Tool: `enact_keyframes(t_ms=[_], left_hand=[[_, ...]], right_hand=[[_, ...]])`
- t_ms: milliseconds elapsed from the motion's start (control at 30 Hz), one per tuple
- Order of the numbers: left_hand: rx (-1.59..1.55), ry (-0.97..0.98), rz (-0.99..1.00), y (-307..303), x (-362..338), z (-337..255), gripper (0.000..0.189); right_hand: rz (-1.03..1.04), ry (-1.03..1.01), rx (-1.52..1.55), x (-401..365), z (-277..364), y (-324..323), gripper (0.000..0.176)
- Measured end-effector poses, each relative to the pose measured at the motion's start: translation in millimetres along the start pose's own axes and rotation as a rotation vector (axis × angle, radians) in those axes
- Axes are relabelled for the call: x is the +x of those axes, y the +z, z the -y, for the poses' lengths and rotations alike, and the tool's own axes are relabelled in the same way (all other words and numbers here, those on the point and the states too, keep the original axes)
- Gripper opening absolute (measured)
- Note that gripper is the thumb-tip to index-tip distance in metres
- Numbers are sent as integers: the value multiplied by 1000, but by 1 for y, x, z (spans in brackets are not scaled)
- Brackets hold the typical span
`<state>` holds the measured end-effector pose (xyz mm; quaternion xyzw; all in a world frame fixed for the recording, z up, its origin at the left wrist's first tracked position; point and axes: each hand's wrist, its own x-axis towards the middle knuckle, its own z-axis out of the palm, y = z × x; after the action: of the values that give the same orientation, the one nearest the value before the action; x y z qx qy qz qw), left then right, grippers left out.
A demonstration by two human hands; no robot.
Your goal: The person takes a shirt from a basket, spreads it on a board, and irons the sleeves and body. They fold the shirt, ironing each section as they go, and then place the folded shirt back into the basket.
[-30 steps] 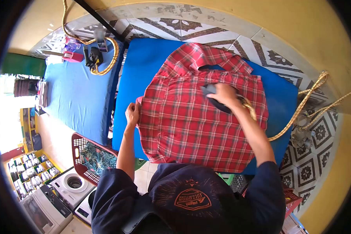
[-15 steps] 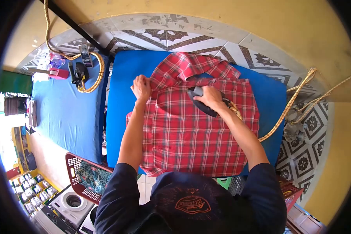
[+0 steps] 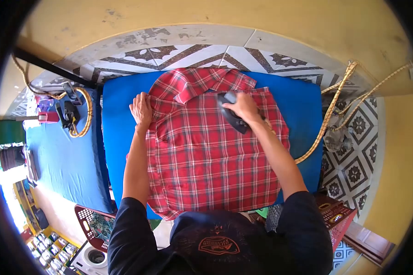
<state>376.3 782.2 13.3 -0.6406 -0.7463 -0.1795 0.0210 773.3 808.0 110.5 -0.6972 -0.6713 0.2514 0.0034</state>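
Observation:
A red plaid shirt (image 3: pixel 211 165) lies spread on a blue padded table (image 3: pixel 303 110), one sleeve folded across its far side. My right hand (image 3: pixel 244 109) grips a dark clothes iron (image 3: pixel 234 120), which rests on the upper right part of the shirt. At the far left of the shirt, by the sleeve, my left hand (image 3: pixel 141 110) has its fingers closed on the fabric's edge. The iron's gold-coloured cord (image 3: pixel 325 130) passes behind my right forearm and runs off to the right.
To the left stands a second blue table (image 3: pixel 62 160), with another iron (image 3: pixel 69 114) and a phone (image 3: pixel 71 91) on it. A tiled wall (image 3: pixel 206 54) rises behind. Baskets (image 3: pixel 85 224) (image 3: pixel 339 213) flank me, and a washing machine (image 3: pixel 94 259) is at lower left.
The iron has slid right and slightly away across the shirt, in my right hand. My left hand stays at the shirt's left edge. The whole view has shifted, moving the tables leftward.

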Motion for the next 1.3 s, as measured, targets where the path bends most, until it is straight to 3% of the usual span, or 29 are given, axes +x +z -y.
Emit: enact_keyframes(t_ms=[167,433,500,533,633,667,733,767,800,867,900,967,1067,1100,1167,1200,1233,1300], left_hand=[[-11,18,-61,6,1,-1,16],[-4,17,-100,16,10,3,20],[9,-2,116,11,11,8,22],[19,-5,131,-2,3,8,22],[-160,160,-42,-59,-17,-23,43],[-191,273,-89,-81,-47,-30,50],[-351,247,135,-101,-128,-38,54],[-373,319,138,-106,-174,-43,55],[-404,294,294,-124,-201,-56,56],[-190,264,345,-98,-239,-43,57],[-89,237,352,-91,-246,-35,58],[59,248,344,-78,-248,-31,56],[-42,254,349,-88,-247,-31,55],[-203,210,299,-90,-251,-25,56],[-65,111,162,-119,-271,-28,56],[17,7,117,-132,-286,-25,61],[31,-2,112,-141,-305,-22,61],[103,-475,-80,-149,-357,-16,73]], right_hand=[[-217,218,9,9,-123,-32,67],[-352,319,-34,43,-211,-52,76],[-329,338,-11,34,-199,-58,83],[-256,353,6,29,-193,-58,83],[-67,285,-13,-30,-151,-61,77],[-17,225,41,-73,-112,-69,72],[7,220,36,-131,-91,-36,67],[73,197,30,-157,-80,-22,65],[31,151,55,-179,-77,2,55],[153,119,-65,-206,-80,48,62],[9,64,56,-223,-96,71,63],[-22,117,92,-230,-94,32,65],[-122,274,123,-219,-158,6,63],[-206,304,87,-210,-197,16,65],[-155,490,29,-202,-243,-7,70],[-242,388,67,-202,-272,-14,74],[-234,442,87,-204,-280,-33,76],[-293,463,-50,-192,-338,-36,82]])
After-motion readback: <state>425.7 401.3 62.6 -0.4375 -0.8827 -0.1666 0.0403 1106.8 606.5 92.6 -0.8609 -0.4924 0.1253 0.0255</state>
